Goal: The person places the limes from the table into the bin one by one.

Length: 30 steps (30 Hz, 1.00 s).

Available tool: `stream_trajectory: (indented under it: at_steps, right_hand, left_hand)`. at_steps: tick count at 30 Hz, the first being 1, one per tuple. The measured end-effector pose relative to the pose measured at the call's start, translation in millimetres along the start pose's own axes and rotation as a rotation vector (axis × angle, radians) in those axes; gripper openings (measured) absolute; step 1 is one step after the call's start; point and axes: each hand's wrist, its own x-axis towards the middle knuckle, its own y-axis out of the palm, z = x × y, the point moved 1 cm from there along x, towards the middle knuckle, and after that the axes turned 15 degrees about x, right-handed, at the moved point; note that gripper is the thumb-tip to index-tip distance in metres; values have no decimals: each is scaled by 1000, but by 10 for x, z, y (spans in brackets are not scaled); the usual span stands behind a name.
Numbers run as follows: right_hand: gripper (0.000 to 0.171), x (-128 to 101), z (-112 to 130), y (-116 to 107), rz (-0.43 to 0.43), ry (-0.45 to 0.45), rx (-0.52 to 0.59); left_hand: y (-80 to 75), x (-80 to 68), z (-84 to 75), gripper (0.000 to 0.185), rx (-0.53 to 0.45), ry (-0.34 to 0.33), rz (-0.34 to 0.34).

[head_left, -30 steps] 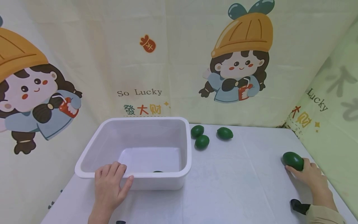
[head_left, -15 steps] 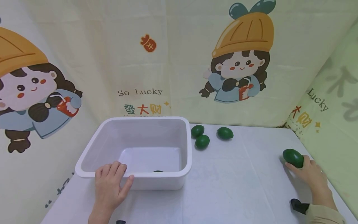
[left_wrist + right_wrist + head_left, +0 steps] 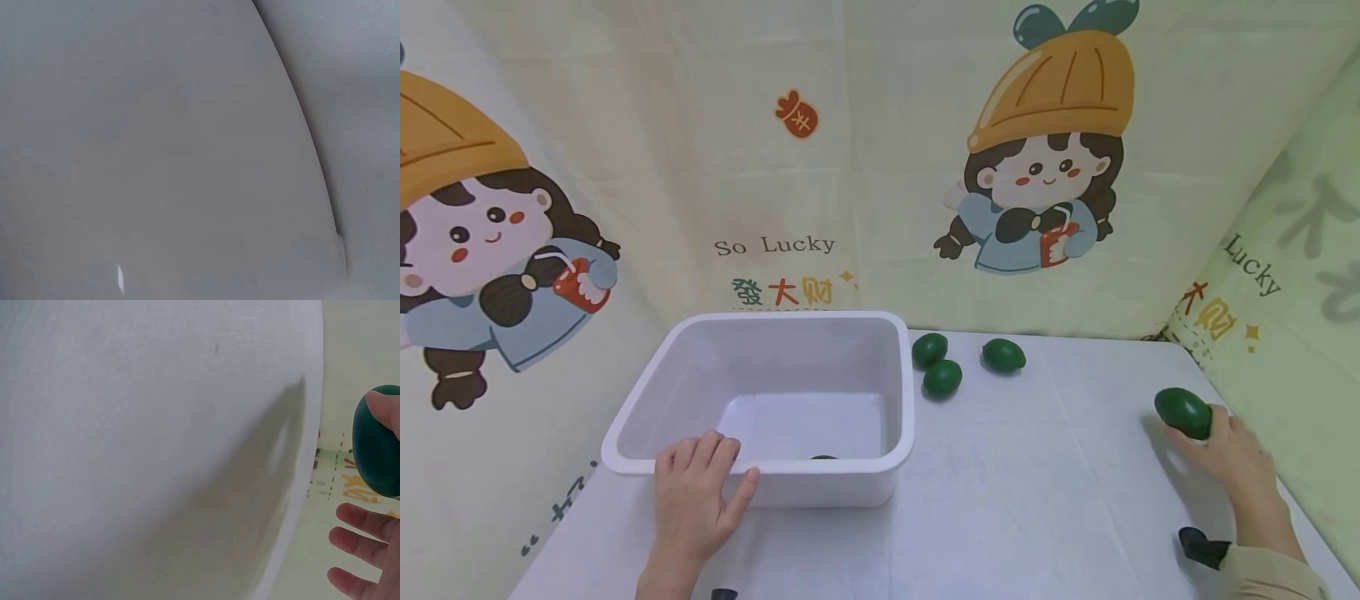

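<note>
The right hand grips a green avocado at the bench's far right edge, its long axis slanting leftward. The white tub lies well left, where the left hand rests flat on its near rim.

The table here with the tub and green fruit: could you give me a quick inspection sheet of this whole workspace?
Surface: white table, cloth-covered.
Job's things: white tub; one green fruit in hand, a dark one barely showing in the tub.
Clutter: three green fruits loose beside the tub.
Hands: left hand rests on the tub's near rim; right hand grips the fruit with its fingers.
Cables: nothing seen.
Surroundings: cartoon-printed curtain.
</note>
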Motion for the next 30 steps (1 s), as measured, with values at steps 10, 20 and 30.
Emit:
stream_trajectory:
  at_steps: [10, 20, 30]
  right_hand:
    - [87, 4, 131, -36, 5, -6, -4]
    - [88, -3, 268, -56, 4, -33, -5]
    - [82, -12, 438, -73, -45, -92, 10]
  left_hand:
    - [-13, 10, 0, 50, -2, -4, 14]
    - [-20, 23, 5, 49, -4, -7, 17]
    - [-21, 38, 8, 49, -2, -5, 18]
